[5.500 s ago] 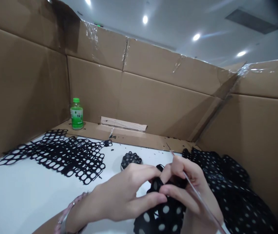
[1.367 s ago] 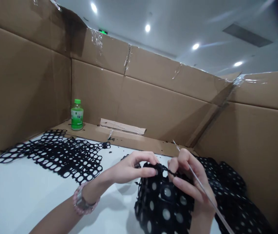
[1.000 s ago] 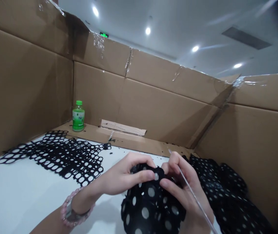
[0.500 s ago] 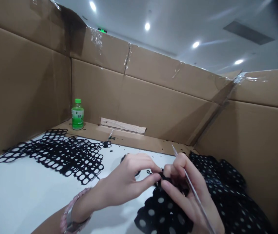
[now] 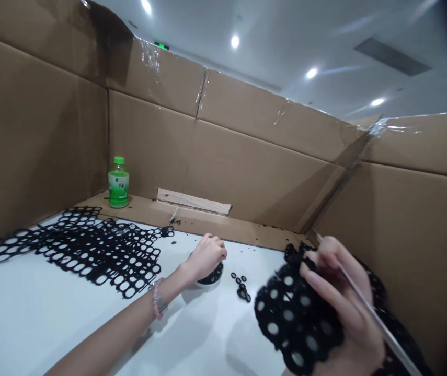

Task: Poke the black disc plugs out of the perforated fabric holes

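Note:
My left hand [image 5: 206, 257] is over a small round container [image 5: 210, 279] on the white table, its fingers bent together at the container's top; what they hold, if anything, is hidden. My right hand [image 5: 344, 297] grips a piece of black fabric with pale round spots [image 5: 297, 313] between thumb and fingers. A thin pale pointed stick [image 5: 376, 318] also lies in that hand, its tip above the index finger. Between the hands, several small black rings [image 5: 242, 287] lie on the table.
Black netting with round holes [image 5: 105, 250] spreads over the table's left side. A green bottle [image 5: 118, 183] stands at the back left corner. Cardboard walls [image 5: 223, 156] enclose the table [image 5: 129, 334]. More dotted black fabric [image 5: 399, 329] is piled at the right.
My left hand has let go of the fabric and moved left to the round container. My right hand has moved right with the fabric and stick, uncovering the small rings.

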`<state>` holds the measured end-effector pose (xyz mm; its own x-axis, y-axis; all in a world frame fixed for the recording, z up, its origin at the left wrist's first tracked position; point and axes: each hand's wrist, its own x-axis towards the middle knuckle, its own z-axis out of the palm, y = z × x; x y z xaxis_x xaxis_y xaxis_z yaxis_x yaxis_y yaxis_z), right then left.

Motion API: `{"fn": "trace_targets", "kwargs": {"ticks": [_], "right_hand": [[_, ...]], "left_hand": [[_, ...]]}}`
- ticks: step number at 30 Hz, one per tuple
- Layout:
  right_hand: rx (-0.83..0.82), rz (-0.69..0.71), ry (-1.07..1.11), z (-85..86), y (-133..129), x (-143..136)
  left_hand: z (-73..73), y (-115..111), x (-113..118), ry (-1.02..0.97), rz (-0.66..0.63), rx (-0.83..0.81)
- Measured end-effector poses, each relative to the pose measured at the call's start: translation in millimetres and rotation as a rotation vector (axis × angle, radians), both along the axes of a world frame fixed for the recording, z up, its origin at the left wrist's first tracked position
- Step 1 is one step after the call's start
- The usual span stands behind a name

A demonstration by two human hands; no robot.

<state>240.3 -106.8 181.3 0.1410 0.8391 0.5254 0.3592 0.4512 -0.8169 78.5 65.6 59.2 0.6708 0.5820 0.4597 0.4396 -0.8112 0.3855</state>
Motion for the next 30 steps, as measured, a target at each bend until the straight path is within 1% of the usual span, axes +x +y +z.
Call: {"fn": "trace_targets", "kwargs": {"ticks": [2,3,5,7,9,10,12,14,15,16,17,19,21,23,27,29,30], "right_hand": [[-0.050,0.088,0.003,0.7,13,-6],[-0.066,0.129,-0.008,0.7,18,-7],[-0.064,0.184,-0.054,0.1,25,-7],[-0.050,0.217,-0.087,-1.1,29,-5],[-0.048,0.239,-0.093,-2.9,32,-5],[-0.056,0.262,-0.083,-4.1,33,-7],[-0.079,0.341,-0.044,-6.9,36,-12],[-0.097,0.432,-0.007,-10.0,39,-18],[-0.096,0.461,0.003,-11.5,40,-21],[-0.087,0.480,0.005,-12.8,41,-23],[-0.072,0.493,0.004,-13.7,41,-25],[-0.054,0.502,0.008,-14.2,40,-26],[-0.068,0.489,0.014,-13.1,39,-27],[-0.101,0.475,0.008,-11.7,38,-28],[-0.119,0.467,0.001,-12.4,41,-32],[-0.114,0.419,0.003,-13.8,43,-34],[-0.110,0.390,-0.001,-14.2,44,-36]], "left_hand": [[-12.0,3,5,0.028,0.002,-0.024],[-14.8,4,5,0.033,0.003,-0.040],[-13.0,5,2,0.014,0.007,-0.073],[-1.3,4,-4,-0.047,0.004,-0.103],[17.9,-2,-11,-0.127,-0.013,-0.126],[28.8,-7,-16,-0.176,-0.041,-0.147],[49.5,-21,-25,-0.290,-0.160,-0.227],[64.9,-35,-33,-0.411,-0.355,-0.374],[70.0,-41,-36,-0.441,-0.429,-0.439],[73.5,-46,-38,-0.447,-0.477,-0.488],[75.6,-50,-40,-0.433,-0.492,-0.516],[77.8,-55,-43,-0.426,-0.502,-0.572],[80.0,-58,-45,-0.480,-0.507,-0.628],[83.9,-63,-48,-0.551,-0.475,-0.641],[92.1,-73,-55,-0.569,-0.377,-0.556],[92.7,-75,-55,-0.563,-0.361,-0.513],[91.9,-75,-54,-0.575,-0.333,-0.467]]}}
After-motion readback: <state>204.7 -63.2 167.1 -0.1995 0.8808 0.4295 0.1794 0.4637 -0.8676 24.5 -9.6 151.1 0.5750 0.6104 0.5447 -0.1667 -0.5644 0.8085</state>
